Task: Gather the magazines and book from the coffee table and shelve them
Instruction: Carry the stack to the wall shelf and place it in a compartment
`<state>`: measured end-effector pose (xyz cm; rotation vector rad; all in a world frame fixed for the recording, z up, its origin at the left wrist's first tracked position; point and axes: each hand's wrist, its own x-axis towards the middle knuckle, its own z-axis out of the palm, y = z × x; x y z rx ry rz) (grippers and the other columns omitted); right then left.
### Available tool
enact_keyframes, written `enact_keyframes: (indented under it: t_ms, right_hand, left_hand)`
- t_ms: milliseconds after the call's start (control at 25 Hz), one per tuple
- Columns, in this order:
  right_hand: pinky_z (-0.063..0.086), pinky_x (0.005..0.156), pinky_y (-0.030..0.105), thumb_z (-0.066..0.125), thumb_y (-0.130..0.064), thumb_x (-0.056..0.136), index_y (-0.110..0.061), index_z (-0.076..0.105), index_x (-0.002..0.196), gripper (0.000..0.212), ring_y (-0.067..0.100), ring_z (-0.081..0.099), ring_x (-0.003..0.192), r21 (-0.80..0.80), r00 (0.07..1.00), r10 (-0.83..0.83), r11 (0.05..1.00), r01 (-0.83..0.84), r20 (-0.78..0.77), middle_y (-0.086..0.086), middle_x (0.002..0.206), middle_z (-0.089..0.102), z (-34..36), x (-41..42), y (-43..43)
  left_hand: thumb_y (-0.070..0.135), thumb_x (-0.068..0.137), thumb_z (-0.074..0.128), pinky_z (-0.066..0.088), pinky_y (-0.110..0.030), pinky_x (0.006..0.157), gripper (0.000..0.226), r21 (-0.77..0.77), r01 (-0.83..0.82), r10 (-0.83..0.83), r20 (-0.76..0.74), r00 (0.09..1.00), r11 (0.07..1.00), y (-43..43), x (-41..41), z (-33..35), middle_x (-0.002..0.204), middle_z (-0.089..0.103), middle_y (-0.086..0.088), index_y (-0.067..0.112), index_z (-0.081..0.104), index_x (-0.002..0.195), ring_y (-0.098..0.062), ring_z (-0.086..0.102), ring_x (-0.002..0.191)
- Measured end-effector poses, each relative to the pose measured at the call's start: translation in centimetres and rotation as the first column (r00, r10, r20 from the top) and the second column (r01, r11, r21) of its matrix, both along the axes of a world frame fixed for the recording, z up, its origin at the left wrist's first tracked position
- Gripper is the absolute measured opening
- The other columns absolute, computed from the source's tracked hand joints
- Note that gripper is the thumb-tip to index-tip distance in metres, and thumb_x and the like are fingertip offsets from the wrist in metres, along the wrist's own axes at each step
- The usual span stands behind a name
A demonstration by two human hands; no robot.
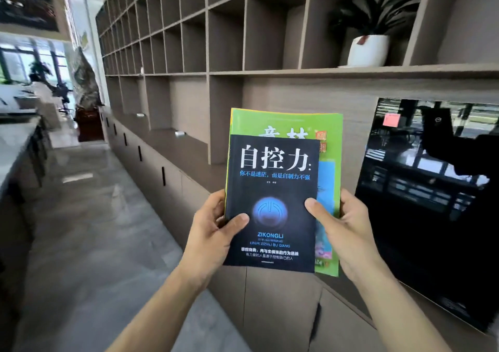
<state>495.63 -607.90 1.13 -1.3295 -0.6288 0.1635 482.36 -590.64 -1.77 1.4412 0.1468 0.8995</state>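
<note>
A dark book (272,179) with white characters and a blue glowing emblem lies on top of a green magazine (286,123); a yellow edge of another magazine shows at the stack's left side. I hold the stack upright in front of the wooden shelf wall (226,73). My left hand (213,233) grips the stack's lower left edge, thumb on the book's cover. My right hand (343,227) grips the lower right edge, thumb across the cover. The shelf compartments behind the stack stand open.
A white pot with a dark plant (368,50) sits in a shelf compartment at upper right. A black glossy screen (421,203) fills the wall at right. Low cabinets (162,168) run below the shelves. Grey floor (89,230) stretches left, with a counter (16,146) at far left.
</note>
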Motion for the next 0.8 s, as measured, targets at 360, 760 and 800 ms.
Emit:
enact_keyframes:
  t_ms: [360, 760, 800]
  right_hand:
    - [0.057, 0.057, 0.022, 0.072, -0.005, 0.089, -0.01, 0.07, 0.104, 0.016, 0.013, 0.074, 0.066, 0.019, 0.999, 0.042, 0.999, -0.042, -0.004, 0.004, 0.091, 0.081, -2.3, 16.8, 22.4]
    - [0.049, 0.044, 0.018, 0.069, -0.002, 0.09, -0.007, 0.067, 0.098, 0.009, 0.008, 0.066, 0.051, 0.027, 0.994, 0.097, 0.995, -0.096, -0.053, 0.001, 0.075, 0.076, -3.6, 33.6, 46.4]
    - [0.046, 0.041, 0.017, 0.07, -0.002, 0.09, -0.006, 0.067, 0.098, 0.009, 0.007, 0.063, 0.047, 0.027, 0.993, 0.104, 0.994, -0.103, -0.06, 0.002, 0.074, 0.075, -4.3, 35.5, 48.7]
  left_hand:
    - [0.003, 0.082, 0.068, 0.06, -0.042, 0.088, 0.045, -0.041, -0.047, 0.047, 0.01, 0.999, 0.998, 21.1, 15.6, -2.5, 0.113, 0.076, -0.01, 0.008, 0.059, 0.125, -0.03, 0.073, 0.103]
    - [0.004, 0.08, 0.068, 0.059, -0.048, 0.088, 0.044, -0.087, -0.036, 0.032, -0.045, 0.998, 0.996, 44.7, 31.8, -3.4, 0.109, 0.077, -0.006, 0.009, 0.056, 0.122, -0.036, 0.071, 0.104]
    - [0.006, 0.078, 0.067, 0.058, -0.05, 0.09, 0.045, -0.09, -0.042, 0.038, -0.052, 0.998, 0.995, 46.9, 33.4, -3.9, 0.11, 0.076, -0.008, 0.01, 0.055, 0.122, -0.038, 0.07, 0.105]
